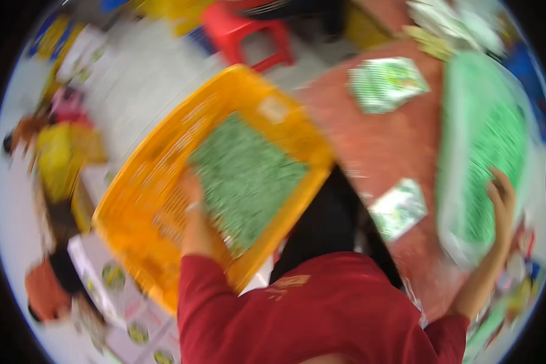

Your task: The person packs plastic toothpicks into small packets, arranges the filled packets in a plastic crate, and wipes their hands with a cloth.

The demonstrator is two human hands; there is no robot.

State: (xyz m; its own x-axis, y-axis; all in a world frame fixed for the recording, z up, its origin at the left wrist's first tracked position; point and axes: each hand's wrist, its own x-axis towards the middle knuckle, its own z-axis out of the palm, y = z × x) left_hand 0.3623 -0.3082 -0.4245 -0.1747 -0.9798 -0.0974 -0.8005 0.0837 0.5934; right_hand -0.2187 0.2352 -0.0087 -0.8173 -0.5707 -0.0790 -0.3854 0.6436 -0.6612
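My left hand (191, 188) is inside an orange plastic crate (145, 164) to my left, against the edge of a green layer (246, 176) of small pieces. Its fingers are smeared by motion, and whether they grip anything does not show. On the right, my right hand (502, 197) reaches over a long whitish tub (449, 206). Its fingers are apart over the green, thin-looking pieces (494, 151) that fill the tub, and nothing is visible in them. Blur hides what exactly the green pieces are.
On the red table (400, 148) lie a stack of green-and-white packets (388, 84) and another packet (399, 208). A red stool (246, 36) stands beyond the crate. White cartons (112, 276) line the left, where other people (45, 291) sit. Plastic bags (461, 24) lie at the far right.
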